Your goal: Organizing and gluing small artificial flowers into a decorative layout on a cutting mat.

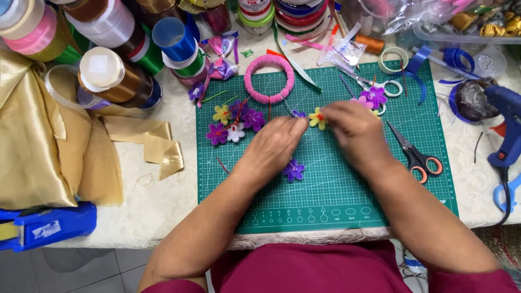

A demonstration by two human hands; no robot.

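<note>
Both hands meet over the middle of a green cutting mat (325, 190). My left hand (274, 146) and my right hand (355, 127) pinch a small yellow fabric flower (317, 118) with a red centre between their fingertips. A purple flower (293, 170) lies on the mat just below my left hand. More small flowers, purple, yellow and white (233, 122), sit in a cluster to the left. A pink wrapped ring (268, 78) lies beyond them. Another purple flower (373, 96) rests beyond my right hand.
Black scissors with orange handles (415, 154) lie right of my right hand; white-handled scissors (380, 84) sit farther back. A blue glue gun (507, 122) is at the right edge. Ribbon spools (116, 76) and gold fabric (38, 146) crowd the left; a blue tool (46, 225) lies at bottom left.
</note>
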